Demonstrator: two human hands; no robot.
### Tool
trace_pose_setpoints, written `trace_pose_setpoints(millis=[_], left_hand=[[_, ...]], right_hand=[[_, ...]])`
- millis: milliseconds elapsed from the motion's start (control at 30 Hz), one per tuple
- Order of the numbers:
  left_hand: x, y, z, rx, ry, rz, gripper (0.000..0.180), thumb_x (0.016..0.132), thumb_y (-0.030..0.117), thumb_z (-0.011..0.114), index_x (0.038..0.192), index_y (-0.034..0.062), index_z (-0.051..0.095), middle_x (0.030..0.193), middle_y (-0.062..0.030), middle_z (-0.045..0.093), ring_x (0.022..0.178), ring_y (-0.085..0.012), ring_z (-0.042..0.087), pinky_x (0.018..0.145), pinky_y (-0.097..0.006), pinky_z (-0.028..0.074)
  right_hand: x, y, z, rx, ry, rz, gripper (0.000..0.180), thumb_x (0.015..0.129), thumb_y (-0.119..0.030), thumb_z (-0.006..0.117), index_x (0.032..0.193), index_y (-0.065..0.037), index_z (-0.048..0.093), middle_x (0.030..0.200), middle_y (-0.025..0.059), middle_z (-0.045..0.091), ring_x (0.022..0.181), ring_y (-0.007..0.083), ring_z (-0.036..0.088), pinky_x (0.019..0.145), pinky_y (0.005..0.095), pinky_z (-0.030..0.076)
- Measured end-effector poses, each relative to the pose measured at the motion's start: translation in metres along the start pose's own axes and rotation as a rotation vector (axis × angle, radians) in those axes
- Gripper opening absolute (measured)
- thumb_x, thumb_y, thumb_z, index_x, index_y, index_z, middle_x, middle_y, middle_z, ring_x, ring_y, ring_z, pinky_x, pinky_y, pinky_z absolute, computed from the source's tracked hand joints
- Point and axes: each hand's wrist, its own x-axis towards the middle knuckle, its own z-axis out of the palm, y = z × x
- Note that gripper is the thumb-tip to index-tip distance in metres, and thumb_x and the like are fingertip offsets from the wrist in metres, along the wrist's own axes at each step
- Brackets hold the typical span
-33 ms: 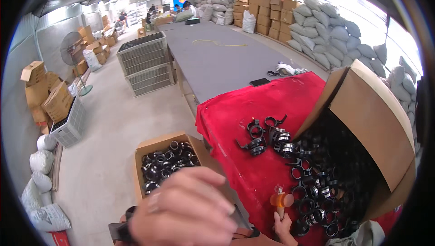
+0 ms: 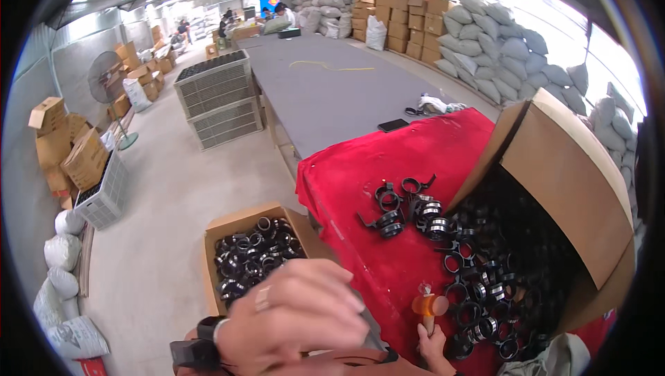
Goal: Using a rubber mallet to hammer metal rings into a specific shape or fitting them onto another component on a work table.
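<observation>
My left hand (image 2: 298,313) is large and blurred in front of me, between the smaller carton and the red cloth (image 2: 388,161). Its fingers are curled inward, and what they may hold is hidden beneath them. A ring and a black wristband show on that arm. Down at the right, my right hand (image 2: 432,343) grips the handle of a mallet (image 2: 431,305) with an orange, translucent head, over the cloth. Beside the mallet lies a heap of black ring-shaped clamps (image 2: 481,300) with shiny metal bands. A few more clamps (image 2: 391,213) lie farther off.
A tipped large carton (image 2: 568,175) stands at the right behind the heap. At the left, a smaller carton (image 2: 294,227) holds many black rings. A phone (image 2: 393,125) lies on the long grey table (image 2: 332,92). Stacked crates (image 2: 218,95) and a fan (image 2: 105,78) stand leftward.
My left hand has shifted slightly to the right, baring more of its wristband. The whole view has moved a little; my right hand and the mallet look unchanged.
</observation>
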Motion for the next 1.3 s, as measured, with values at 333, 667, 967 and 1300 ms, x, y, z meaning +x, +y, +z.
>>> trace_pose_setpoints(millis=[333,667,967,1300], left_hand=[[-0.069,-0.142,0.040,-0.089,-0.351,-0.578,0.011,0.083,0.009,0.067,0.089,-0.0002,0.063,0.083,-0.0103,0.063,0.077,-0.0192,0.062,0.070,-0.029,0.049],[-0.137,-0.229,0.104,-0.089,-0.635,-0.967,0.027,0.086,0.030,0.064,0.088,0.0029,0.064,0.074,-0.0146,0.063,0.069,-0.0223,0.063,0.064,-0.035,0.050],[-0.185,-0.271,0.190,-0.068,-0.752,-0.896,0.019,0.085,0.017,0.065,0.080,-0.0002,0.060,0.066,-0.0099,0.061,0.060,-0.0195,0.059,0.058,-0.034,0.047],[-0.172,-0.285,0.273,0.330,-0.948,-0.151,0.046,0.070,0.011,0.072,0.111,0.0092,0.051,0.116,-0.0135,0.047,0.098,-0.0346,0.055,0.077,-0.045,0.050]], right_hand=[[-0.068,-0.005,-0.024,-0.009,0.134,0.029,0.043,0.073,-0.038,0.071,0.079,0.003,0.057,0.065,0.0164,0.060,0.062,0.0250,0.062,0.060,0.0392,0.048],[-0.141,0.006,-0.032,0.065,0.248,0.201,0.043,0.079,-0.040,0.068,0.087,0.002,0.057,0.076,0.0230,0.062,0.075,0.0400,0.062,0.067,0.0455,0.047],[-0.186,0.016,-0.031,0.297,0.256,0.607,0.037,0.088,-0.037,0.058,0.084,-0.001,0.054,0.059,0.0097,0.058,0.051,0.0201,0.061,0.052,0.0365,0.048],[-0.189,0.017,-0.042,0.335,0.224,0.659,0.037,0.088,-0.037,0.058,0.086,0.000,0.055,0.060,0.0088,0.058,0.054,0.0179,0.060,0.053,0.0347,0.048]])
